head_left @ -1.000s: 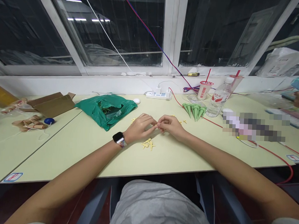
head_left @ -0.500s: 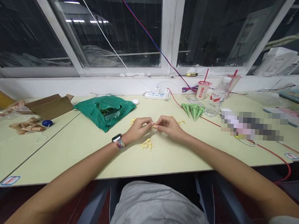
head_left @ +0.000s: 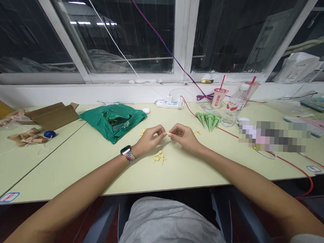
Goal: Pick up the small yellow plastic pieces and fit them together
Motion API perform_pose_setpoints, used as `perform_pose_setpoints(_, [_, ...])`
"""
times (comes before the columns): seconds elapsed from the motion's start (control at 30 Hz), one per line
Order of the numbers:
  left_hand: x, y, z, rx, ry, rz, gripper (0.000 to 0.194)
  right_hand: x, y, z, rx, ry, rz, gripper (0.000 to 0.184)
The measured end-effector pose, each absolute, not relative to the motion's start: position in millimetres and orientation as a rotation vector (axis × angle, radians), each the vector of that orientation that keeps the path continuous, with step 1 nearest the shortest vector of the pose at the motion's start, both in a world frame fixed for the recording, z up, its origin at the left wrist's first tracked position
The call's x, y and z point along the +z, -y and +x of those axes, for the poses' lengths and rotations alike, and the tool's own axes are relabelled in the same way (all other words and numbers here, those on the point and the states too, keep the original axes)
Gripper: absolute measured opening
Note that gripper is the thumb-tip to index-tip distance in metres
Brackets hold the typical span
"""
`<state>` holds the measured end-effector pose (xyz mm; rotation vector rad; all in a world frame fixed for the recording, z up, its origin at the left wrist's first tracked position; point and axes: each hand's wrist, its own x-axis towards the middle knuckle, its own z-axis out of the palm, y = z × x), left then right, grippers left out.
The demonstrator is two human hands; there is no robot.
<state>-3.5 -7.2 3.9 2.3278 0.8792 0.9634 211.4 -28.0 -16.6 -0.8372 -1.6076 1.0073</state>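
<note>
My left hand (head_left: 149,140), with a black smartwatch (head_left: 125,149) and a woven band at the wrist, meets my right hand (head_left: 184,136) at the fingertips above the pale green table (head_left: 95,165). Between them, both hands pinch a tiny yellow plastic piece (head_left: 168,133). Just below the hands lies a small heap of yellow plastic parts (head_left: 158,157). A few more yellow bits lie beside each hand. Farther right stand several green plastic cones (head_left: 209,121).
Behind the hands lie a torn green plastic bag (head_left: 112,123) and an open cardboard box (head_left: 52,116). A white power strip (head_left: 169,104) sits by the window. Right of it stand a drink cup (head_left: 219,98) and a water bottle (head_left: 234,106). A red cable (head_left: 283,162) runs along the table.
My fingertips have come slightly apart from their tighter meeting a second ago, and the yellow piece now shows between them. The view has tilted a little.
</note>
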Motion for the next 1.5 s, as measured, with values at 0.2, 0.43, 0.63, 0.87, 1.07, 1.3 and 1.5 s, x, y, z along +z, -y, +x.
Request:
perform_pose_setpoints(0.2, [2,7,-5,0.888,-0.909,2.319,0.044,-18,28,211,1.024,1.605,-0.8,0.031])
perform_pose_setpoints(0.43, [2,6,-5,0.924,-0.88,2.354,0.033,-19,26,211,1.038,1.586,-0.809,0.033])
perform_pose_setpoints(0.63, [0,4,-6,0.932,-0.871,2.341,0.028,-21,25,211,1.041,1.587,-0.801,0.032])
perform_pose_setpoints(0.87, [1,3,-6,0.883,-0.901,2.394,0.041,-23,23,212,1.034,1.59,-0.827,0.029])
perform_pose_setpoints(1.07, [-2,2,-7,0.925,-0.873,2.355,0.026,-24,22,212,1.034,1.599,-0.815,0.027])
perform_pose_setpoints(1.3, [-2,1,-6,0.895,-0.918,2.365,0.039,-22,24,212,0.998,1.635,-0.847,0.024])
perform_pose_setpoints(1.5, [-4,-2,-6,0.985,-0.972,2.296,0.042,-10,20,223,0.881,1.72,-0.901,0.021])
